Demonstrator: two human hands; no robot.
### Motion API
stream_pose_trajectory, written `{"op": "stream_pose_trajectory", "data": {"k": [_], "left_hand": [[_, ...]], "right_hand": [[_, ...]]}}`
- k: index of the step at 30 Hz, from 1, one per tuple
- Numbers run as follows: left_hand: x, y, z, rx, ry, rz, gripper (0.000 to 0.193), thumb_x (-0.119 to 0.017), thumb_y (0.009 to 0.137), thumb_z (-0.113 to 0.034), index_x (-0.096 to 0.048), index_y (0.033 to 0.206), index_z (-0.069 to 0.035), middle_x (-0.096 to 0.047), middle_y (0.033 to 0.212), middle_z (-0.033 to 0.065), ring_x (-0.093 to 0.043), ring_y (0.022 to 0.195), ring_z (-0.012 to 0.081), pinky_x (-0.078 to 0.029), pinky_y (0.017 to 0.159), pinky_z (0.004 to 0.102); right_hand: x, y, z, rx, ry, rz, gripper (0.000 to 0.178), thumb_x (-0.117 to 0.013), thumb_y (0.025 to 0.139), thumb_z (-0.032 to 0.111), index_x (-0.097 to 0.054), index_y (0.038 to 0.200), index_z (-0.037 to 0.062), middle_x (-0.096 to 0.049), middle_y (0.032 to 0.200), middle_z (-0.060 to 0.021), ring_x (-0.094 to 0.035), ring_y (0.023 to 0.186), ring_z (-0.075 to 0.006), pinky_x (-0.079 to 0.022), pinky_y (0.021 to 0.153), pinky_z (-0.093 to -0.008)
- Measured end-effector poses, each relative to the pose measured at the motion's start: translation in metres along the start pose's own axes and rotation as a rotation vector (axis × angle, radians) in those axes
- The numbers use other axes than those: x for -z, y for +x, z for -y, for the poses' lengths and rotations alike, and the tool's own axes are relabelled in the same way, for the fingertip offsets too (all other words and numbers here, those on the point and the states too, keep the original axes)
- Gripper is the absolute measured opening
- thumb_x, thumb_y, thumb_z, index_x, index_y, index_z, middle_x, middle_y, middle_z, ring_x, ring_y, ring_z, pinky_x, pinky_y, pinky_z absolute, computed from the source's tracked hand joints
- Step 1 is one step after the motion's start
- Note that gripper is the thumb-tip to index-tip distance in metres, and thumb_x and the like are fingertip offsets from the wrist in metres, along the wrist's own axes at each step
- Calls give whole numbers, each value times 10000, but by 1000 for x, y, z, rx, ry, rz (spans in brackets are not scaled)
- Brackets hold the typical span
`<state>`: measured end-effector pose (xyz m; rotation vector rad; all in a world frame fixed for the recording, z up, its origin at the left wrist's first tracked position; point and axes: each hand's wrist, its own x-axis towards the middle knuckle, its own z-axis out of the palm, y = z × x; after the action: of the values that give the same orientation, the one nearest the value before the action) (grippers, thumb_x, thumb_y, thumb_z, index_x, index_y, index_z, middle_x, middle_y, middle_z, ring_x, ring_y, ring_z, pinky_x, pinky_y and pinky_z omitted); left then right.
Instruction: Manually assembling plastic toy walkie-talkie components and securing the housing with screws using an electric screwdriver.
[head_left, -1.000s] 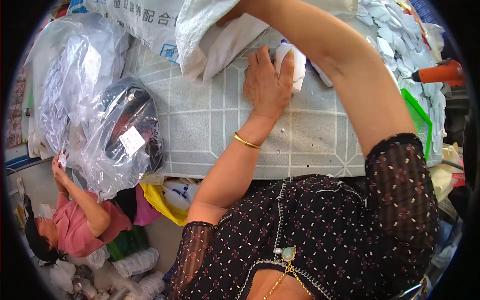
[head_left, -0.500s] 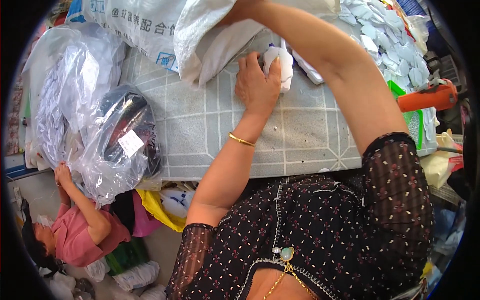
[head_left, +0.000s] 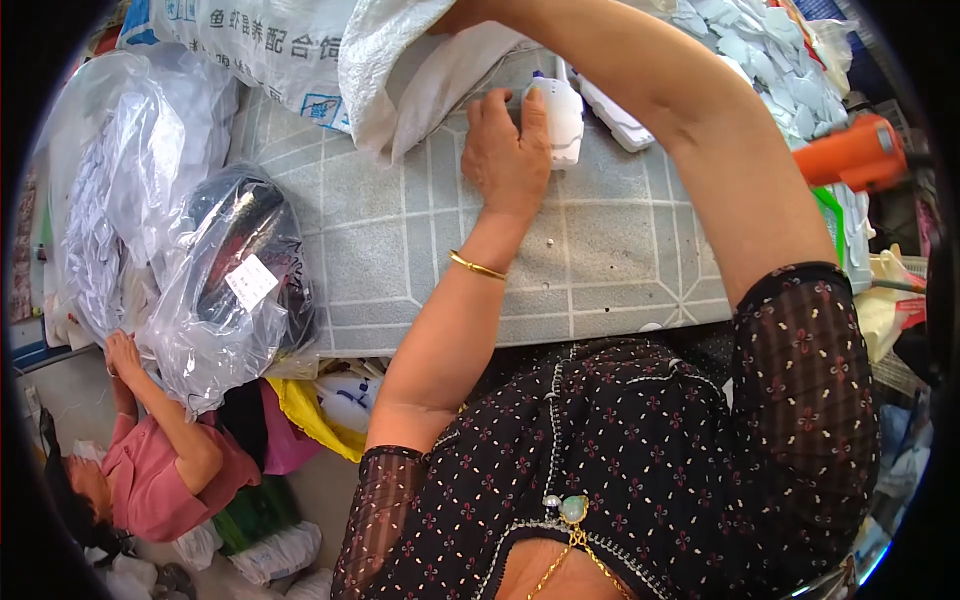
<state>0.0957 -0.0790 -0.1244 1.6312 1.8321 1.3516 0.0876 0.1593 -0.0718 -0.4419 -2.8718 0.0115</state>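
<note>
My left hand [head_left: 505, 152] rests on the grey table cover [head_left: 400, 250], fingers apart and bent. Its thumb lies against the left edge of a white plastic part [head_left: 555, 122] with a small purple piece at its top; I see no grip around it. A second white part [head_left: 615, 118] lies just right of that one, partly under my right arm. That arm reaches across the top to a white woven sack [head_left: 395, 75]. At the sack's mouth only the back of my right hand [head_left: 465, 14] shows, and its fingers are hidden.
Flat white pieces [head_left: 770, 60] are heaped at the far right, near an orange tool [head_left: 855, 153]. Clear plastic bags [head_left: 130, 200] stand at the left; one holds a dark wrapped bundle [head_left: 235, 260]. Another person [head_left: 170, 450] in pink works beside them.
My left hand has drawn slightly left against the white part, baring more of it. The right hand stays at the sack's mouth. The whole view has shifted a little.
</note>
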Motion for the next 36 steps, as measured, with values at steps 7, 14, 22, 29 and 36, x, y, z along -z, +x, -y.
{"op": "stream_pose_trajectory", "data": {"k": [7,14,22,29,36], "left_hand": [[-5,6,13,31,-78,-51,383,-586,978,-388,-616,1135,-39,-633,1084,174,-639,923,356,-499,801,470],[12,7,2,61,-398,-106,296,-597,985,-293,-661,1043,-10,-648,876,70,-621,812,188,-502,762,346],[48,-39,-87,636,-1666,649,553,-526,1023,-463,-544,1349,-17,-650,1246,126,-646,1113,268,-521,990,436],[56,-82,-64,897,-1741,866,679,-561,957,-543,-504,1418,-48,-608,1303,278,-627,1130,463,-405,1084,626],[56,-109,-33,752,-1689,953,671,-497,1009,-466,-385,1506,-29,-525,1369,298,-553,1207,479,-406,1069,660]], "right_hand": [[68,-90,-15,-53,-247,-249,532,-534,896,381,-602,1360,128,-541,1464,-142,-502,1339,-326,-327,1173,-454],[150,-193,109,-615,443,68,370,-636,908,328,-654,1131,33,-673,962,-149,-632,925,-266,-484,806,-413],[116,-263,218,-869,693,-299,486,-666,941,460,-645,1163,28,-726,960,-141,-711,850,-231,-542,719,-366],[119,-363,261,-752,304,-484,375,-692,916,378,-687,1128,70,-717,832,-140,-699,706,-272,-526,625,-398],[136,-569,108,-1399,-174,-638,220,-624,932,257,-717,1024,81,-731,910,-154,-708,834,-316,-531,740,-440]]}}
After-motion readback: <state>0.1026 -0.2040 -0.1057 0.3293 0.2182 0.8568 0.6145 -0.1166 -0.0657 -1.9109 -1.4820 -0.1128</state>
